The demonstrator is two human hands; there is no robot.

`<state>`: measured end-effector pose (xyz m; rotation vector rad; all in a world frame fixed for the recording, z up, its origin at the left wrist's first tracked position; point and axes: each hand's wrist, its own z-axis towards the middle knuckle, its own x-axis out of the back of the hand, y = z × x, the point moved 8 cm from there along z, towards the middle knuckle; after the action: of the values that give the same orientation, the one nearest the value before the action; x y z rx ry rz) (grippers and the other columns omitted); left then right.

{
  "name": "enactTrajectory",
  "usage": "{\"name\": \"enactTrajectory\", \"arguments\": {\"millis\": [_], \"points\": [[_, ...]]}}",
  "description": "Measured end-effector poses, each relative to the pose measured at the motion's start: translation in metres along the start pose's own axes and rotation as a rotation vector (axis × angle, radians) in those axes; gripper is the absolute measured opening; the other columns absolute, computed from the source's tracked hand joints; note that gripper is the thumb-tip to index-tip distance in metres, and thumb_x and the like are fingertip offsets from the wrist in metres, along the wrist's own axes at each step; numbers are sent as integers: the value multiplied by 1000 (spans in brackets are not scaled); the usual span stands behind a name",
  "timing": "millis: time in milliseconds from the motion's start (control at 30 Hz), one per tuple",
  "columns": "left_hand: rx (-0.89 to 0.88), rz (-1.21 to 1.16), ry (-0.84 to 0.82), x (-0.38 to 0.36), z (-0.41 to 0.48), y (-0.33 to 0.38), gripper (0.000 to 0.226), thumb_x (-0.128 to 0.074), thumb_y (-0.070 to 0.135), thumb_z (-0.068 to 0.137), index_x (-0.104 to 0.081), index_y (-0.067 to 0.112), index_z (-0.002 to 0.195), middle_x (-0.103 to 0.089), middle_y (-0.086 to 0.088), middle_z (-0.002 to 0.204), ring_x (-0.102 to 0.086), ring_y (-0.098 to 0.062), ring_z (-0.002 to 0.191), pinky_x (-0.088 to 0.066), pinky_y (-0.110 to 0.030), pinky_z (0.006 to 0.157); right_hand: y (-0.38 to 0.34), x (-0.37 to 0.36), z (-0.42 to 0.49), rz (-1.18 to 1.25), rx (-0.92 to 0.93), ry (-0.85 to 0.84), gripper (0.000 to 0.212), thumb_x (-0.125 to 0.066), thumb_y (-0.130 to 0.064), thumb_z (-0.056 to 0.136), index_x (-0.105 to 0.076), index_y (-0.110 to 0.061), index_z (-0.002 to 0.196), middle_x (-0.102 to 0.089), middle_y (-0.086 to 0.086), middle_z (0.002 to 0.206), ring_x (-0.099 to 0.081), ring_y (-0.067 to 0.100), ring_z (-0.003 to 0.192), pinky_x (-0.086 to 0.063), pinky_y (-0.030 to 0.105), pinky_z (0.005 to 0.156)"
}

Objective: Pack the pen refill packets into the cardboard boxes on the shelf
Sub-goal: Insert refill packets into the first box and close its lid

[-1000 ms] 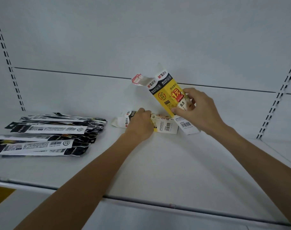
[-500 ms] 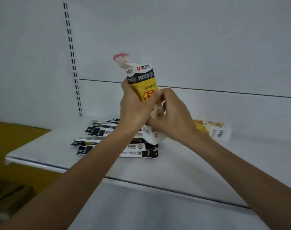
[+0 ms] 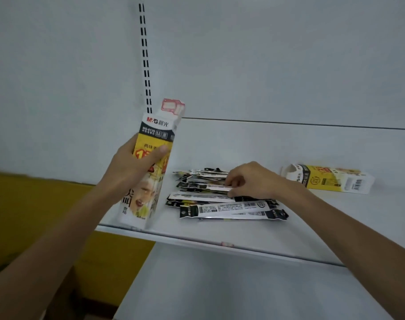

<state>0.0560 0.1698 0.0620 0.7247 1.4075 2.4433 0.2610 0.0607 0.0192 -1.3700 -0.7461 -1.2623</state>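
My left hand (image 3: 134, 166) grips a tall yellow, white and black cardboard box (image 3: 154, 135), held upright with its top flap open and its base near the shelf's front left corner. To its right lies a pile of black and white pen refill packets (image 3: 222, 205) on the white shelf (image 3: 254, 232). My right hand (image 3: 250, 181) rests on the pile, its fingers pinching a packet near the top. A second box (image 3: 328, 179) of the same kind lies on its side at the back right.
The shelf's front edge (image 3: 197, 241) runs just below the pile, with a lower white shelf beneath. A slotted upright (image 3: 145, 54) rises behind the held box. Yellow wall and brown floor show at the left.
My right hand let go of the held box and moved right onto the packet pile. The left hand alone keeps the box upright, lower and further left. The view shifted left.
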Motion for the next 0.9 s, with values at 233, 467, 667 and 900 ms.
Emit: {"name": "enactTrajectory", "arguments": {"millis": [233,467,667,900], "points": [[-61,-74,78,9,10,-11,42,-57,47,64,-52,29,102,-62,15,90,-60,-2,81,-44,-22,65,9,24,3,87,-33,142,10,-61,-15,85,-69,-15,91,-65,3,87,-58,20,81,-44,28,68],[-233,-16,148,9,11,1,85,-69,23,75,-9,49,130,-45,11,119,-55,-1,93,-45,-20,72,7,30,14,156,23,161,11,-48,-11,93,-51,-21,94,-52,-10,78,-48,11,67,-35,13,52],[-304,67,184,13,11,18,95,-75,16,71,-7,57,123,-45,18,105,-55,5,82,-42,-6,58,-9,36,32,532,-42,134,15,-39,-19,97,-54,-17,96,-53,-2,79,-45,10,63,-37,20,55],[-410,177,227,24,10,33,52,-62,30,73,-25,50,102,-51,1,112,-59,-15,88,-55,-31,70,-53,88,43,924,96,337,15,-50,-18,94,-63,-12,88,-59,1,71,-55,12,64,-47,25,67]]}}
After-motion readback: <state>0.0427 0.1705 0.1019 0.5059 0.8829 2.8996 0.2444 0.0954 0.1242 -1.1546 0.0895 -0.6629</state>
